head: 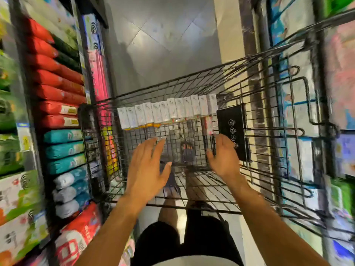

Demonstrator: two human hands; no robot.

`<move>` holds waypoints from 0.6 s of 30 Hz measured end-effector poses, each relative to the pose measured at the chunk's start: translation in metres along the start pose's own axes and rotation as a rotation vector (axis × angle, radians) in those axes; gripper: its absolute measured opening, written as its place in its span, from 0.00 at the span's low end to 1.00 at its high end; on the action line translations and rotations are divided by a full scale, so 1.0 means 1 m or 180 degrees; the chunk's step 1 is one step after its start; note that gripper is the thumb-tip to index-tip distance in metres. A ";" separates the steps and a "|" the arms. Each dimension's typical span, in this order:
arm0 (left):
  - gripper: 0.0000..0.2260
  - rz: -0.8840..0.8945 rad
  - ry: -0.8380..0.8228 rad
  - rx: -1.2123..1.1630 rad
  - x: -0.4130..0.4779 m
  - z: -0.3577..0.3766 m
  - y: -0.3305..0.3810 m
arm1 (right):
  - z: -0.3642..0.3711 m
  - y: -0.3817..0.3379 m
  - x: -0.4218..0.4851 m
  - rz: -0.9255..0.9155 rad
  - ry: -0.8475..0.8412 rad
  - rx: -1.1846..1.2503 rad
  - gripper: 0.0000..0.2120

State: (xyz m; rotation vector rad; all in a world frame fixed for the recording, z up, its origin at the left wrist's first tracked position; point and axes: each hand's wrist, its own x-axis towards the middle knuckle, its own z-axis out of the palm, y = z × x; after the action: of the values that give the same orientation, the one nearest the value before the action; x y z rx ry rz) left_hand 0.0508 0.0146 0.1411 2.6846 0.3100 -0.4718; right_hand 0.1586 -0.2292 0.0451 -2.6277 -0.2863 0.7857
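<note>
Shop aisle, grey tiled floor (163, 35), stocked shelves on both sides; edges of the frame are motion-blurred.

Black wire shopping cart (169, 81) fills the centre and runs off to the upper right. A row of small upright white cardboard boxes (169, 112) stands side by side across the centre of the frame, inside the basket against its mesh wall. The row is packed tight, with yellow bases showing at its left end. A small red-and-white pack (208, 125) sits just below the right end of the row. A flat black panel with white round icons (231, 129) stands just right of that, against the cart's wire side.

Both hands are inside the basket, below the box row and apart from it. Left hand (148, 166): palm down, fingers straight and slightly spread, holding nothing. Right hand (223, 156): turned edge-on, palm facing left, fingers straight, holding nothing, just beside the black panel. Can't tell whether either one touches the mesh. The gap between the hands is roughly half the width of the box row.

Person's legs show through the wire bottom, with black shorts (192, 237) at lower centre.

Left shelf, top to bottom: stacked red soft packs (55, 77), teal packs (63, 148), then grey-white packs (65, 194). Tall pink packs (99, 77) stand behind the cart's left corner, and a yellow pack (109, 148) shows through its side. Right shelf: blue and white packs (299, 150), too blurred to read.
</note>
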 end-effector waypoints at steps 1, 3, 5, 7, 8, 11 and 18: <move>0.30 -0.0058 -0.0030 -0.0031 0.009 0.005 -0.001 | 0.007 0.004 0.012 0.0042 -0.0084 0.0088 0.29; 0.31 -0.0166 -0.0061 -0.0128 0.027 0.016 -0.002 | 0.022 0.012 0.034 0.0211 -0.0246 0.0249 0.28; 0.30 -0.0221 -0.0020 -0.0232 0.040 0.027 -0.002 | 0.038 0.017 0.054 0.0437 -0.0317 0.0391 0.27; 0.29 -0.0126 0.0105 -0.0318 0.051 0.040 -0.005 | 0.055 0.022 0.071 0.0652 -0.0344 0.0623 0.27; 0.28 -0.0057 0.0136 -0.0333 0.058 0.046 -0.006 | 0.063 0.024 0.079 0.0777 -0.0374 0.0756 0.29; 0.30 -0.0150 -0.0097 -0.0270 0.072 0.056 -0.009 | 0.089 0.031 0.100 0.0988 -0.0383 0.0881 0.34; 0.32 -0.0462 -0.0284 -0.0271 0.094 0.072 -0.011 | 0.131 0.037 0.149 0.1546 -0.0007 0.0611 0.31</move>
State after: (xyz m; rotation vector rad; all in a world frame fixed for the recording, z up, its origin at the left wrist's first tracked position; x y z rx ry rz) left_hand 0.1138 0.0085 0.0401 2.5606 0.4901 -0.6058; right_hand 0.2104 -0.1789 -0.1431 -2.5351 0.4250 0.9106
